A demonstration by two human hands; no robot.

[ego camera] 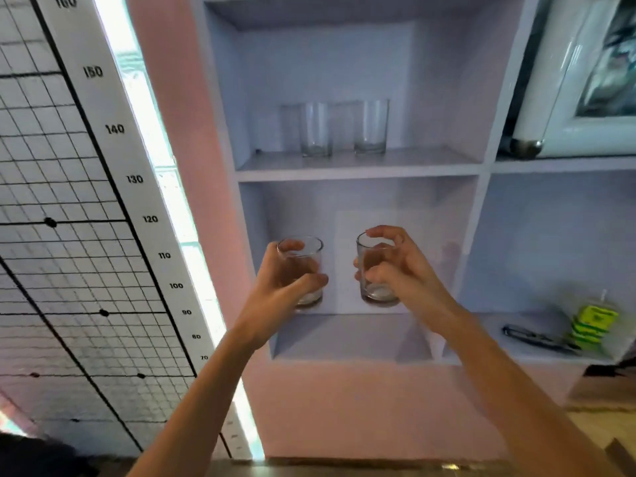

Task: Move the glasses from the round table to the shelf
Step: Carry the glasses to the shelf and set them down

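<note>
Two clear glasses [344, 129] upright on upper shelf [358, 165]; two more [377, 270] upright, gripped before lower compartment

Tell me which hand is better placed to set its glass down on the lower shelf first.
Probably neither: left hand and right hand hold their glasses upright at similar height over the lower shelf.

Both your bare forearms reach up and forward, side by side; your left hand [282, 280] curls its fingers round a glass [303, 270]; your right hand [395, 270] pinches another glass [375, 270], fingers arched over the rim.
</note>
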